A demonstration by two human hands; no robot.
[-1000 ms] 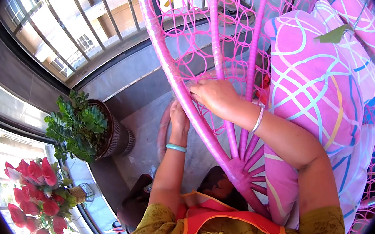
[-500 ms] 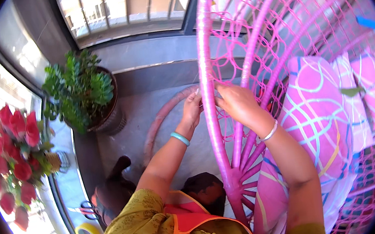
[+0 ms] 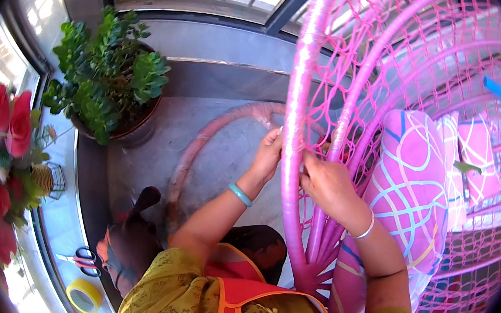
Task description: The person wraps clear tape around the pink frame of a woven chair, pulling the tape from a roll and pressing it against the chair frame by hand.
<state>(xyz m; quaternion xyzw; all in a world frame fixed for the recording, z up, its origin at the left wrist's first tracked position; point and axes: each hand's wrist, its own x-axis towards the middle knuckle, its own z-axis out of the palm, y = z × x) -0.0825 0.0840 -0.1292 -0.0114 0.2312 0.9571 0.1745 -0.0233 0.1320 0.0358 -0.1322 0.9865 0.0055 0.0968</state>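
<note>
A pink wicker basket chair has a thick rim tube wound in shiny clear film. My left hand is at the left side of this tube, fingers pinched together; what lies between them is too small to make out. On the other side my right hand is closed, thumb and fingertips against the tube, and whatever they hold is hidden. Pink netting spreads right of the tube. A pink cushion with white and blue lines rests in the chair, beside my right forearm.
A curved pinkish base tube lies on the grey floor. Up left stands a potted green plant. Red flowers, scissors and a yellow tape roll are on the ledge at left. Window bars run along the far side.
My view has shifted, and the rim tube now leans further right. Both hands stay at the tube, the right one sitting lower in the picture than before. More of the floor tube shows.
</note>
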